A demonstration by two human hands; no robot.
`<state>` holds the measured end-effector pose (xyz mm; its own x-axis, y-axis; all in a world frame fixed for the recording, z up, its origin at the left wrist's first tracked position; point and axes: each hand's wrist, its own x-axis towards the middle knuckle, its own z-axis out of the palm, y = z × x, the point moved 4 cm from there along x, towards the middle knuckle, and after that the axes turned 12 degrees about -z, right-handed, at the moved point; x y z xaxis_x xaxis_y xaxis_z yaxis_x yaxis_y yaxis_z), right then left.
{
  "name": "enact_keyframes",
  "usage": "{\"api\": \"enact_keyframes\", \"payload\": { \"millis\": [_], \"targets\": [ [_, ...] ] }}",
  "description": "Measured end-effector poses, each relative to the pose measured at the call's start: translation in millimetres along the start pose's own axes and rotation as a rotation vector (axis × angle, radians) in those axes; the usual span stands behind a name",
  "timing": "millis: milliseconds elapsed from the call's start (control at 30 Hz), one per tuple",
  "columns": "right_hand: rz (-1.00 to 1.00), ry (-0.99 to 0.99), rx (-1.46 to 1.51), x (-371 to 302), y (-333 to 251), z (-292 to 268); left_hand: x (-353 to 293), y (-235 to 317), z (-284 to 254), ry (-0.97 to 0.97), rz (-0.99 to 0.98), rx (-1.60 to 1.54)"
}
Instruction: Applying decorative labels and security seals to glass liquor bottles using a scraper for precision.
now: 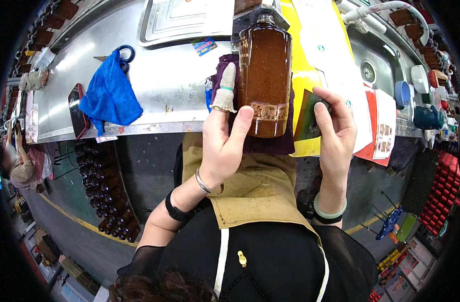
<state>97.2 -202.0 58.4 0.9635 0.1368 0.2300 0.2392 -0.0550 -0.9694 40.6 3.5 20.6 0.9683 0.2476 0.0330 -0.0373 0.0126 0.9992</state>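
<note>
A brown, flat-sided bottle (264,75) lies on a dark purple cloth (268,146) at the bench's near edge, its neck pointing away from me. A pale ornamental band runs near its base. My left hand (225,138) is at its left side, fingers stretched out and thumb apart, the thumb tip overlapping the bottle's edge. A knitted white finger cover (225,93) sits on one finger. To the right of the bottle, my right hand (336,128) pinches a dark green, see-through sheet (307,118) between thumb and fingers.
On the left of the metal bench lie a blue cloth (110,95), scissors (124,54) and a phone-like dark slab (79,110). A metal tray (174,25) is at the back. Yellow and white sheets (306,80) cover the right side, before a sink (368,70). Dark bottles (106,194) stand below left.
</note>
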Motion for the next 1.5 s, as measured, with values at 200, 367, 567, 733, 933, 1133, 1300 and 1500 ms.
{"api": "enact_keyframes", "payload": {
  "millis": [200, 367, 567, 733, 933, 1133, 1300, 1500],
  "targets": [
    [-0.025, -0.090, -0.016, -5.9, -9.8, 10.7, 3.9, 4.7, 6.2, -0.051, -0.204, -0.234],
    [0.050, -0.076, 0.058, -11.1, -5.4, 19.1, 6.2, 6.3, 8.2, -0.026, -0.200, -0.164],
    [0.073, -0.067, 0.055, -14.1, -4.0, 18.0, 5.1, 9.5, 9.4, -0.015, -0.203, -0.089],
    [0.094, -0.072, 0.022, -15.2, -3.5, 13.8, 6.4, 4.8, 8.0, -0.028, -0.166, -0.078],
    [0.092, -0.097, 0.006, -16.9, -1.3, 14.2, 5.5, 4.6, 9.1, -0.027, -0.195, -0.136],
    [0.071, -0.121, -0.011, -14.6, -10.1, 20.2, 4.4, 2.2, 7.3, -0.045, -0.169, -0.142],
    [0.033, -0.157, -0.050, -11.5, -17.3, 29.2, 3.5, 1.8, 6.2, -0.052, -0.196, -0.175],
    [-0.035, -0.163, -0.192, -9.3, -22.8, 43.7, 3.1, 5.9, 5.5, -0.058, -0.239, -0.172]
  ]
}}
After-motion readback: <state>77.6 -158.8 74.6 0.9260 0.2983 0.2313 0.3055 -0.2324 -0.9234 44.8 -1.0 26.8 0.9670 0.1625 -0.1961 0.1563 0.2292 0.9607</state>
